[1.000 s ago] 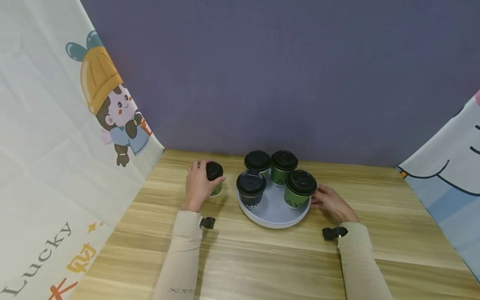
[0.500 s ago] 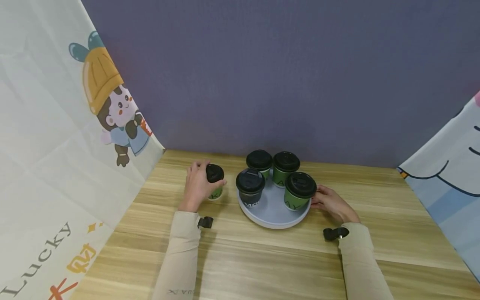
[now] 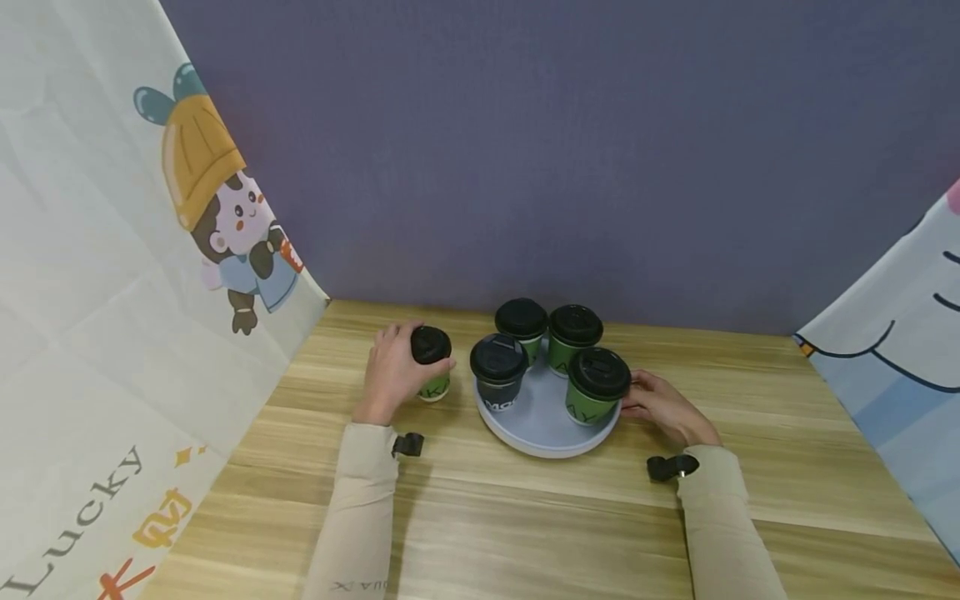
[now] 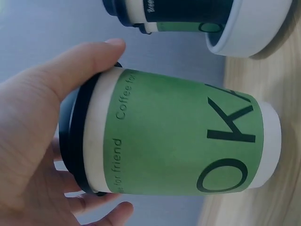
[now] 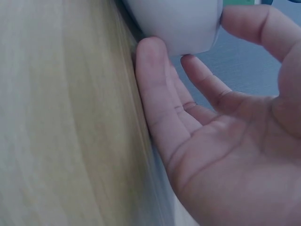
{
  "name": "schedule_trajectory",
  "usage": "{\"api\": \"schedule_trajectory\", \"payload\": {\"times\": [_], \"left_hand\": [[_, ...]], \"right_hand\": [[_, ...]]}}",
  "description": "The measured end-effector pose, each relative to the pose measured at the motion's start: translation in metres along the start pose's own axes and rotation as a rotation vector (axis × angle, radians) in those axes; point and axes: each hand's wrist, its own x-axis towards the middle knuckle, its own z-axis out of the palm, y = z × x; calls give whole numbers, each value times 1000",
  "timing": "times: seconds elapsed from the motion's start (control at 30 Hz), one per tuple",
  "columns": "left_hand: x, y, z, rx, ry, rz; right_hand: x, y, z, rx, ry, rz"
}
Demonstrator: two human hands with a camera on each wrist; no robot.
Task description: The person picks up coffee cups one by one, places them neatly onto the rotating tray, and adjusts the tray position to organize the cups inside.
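Observation:
My left hand (image 3: 393, 371) holds a green paper coffee cup (image 4: 183, 136) by its black lid (image 4: 75, 132), thumb on one side and fingers on the other. The cup is upright, its white base close over the tabletop at the left of a round pale turntable (image 3: 551, 437). Several lidded paper cups stand on the turntable: a black cup (image 3: 498, 392) at front left, a green cup (image 3: 590, 402) at front right, and green ones behind. At the right rim, my right hand (image 3: 667, 407) grips the turntable's white edge (image 5: 178, 28) between thumb and fingers.
The wood-grain table (image 3: 525, 517) runs back to a dark blue-grey panel (image 3: 562, 150). A white printed cloth (image 3: 90, 292) hangs at the left, and another printed cloth (image 3: 900, 333) hangs at the right.
The cups on the turntable have turned slightly clockwise: the back ones shifted right, the front right one came nearer. The left hand's cup has shifted slightly right and nearer. The right hand has barely moved.

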Motion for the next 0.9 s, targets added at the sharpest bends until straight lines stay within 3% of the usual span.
{"api": "schedule_trajectory", "payload": {"times": [0.4, 0.9], "left_hand": [[-6, 12, -16, -13, 66, 75], [-15, 22, -35, -27, 44, 133]], "right_hand": [[-3, 4, 3, 13, -18, -44], [-7, 3, 6, -5, -59, -53]]}}
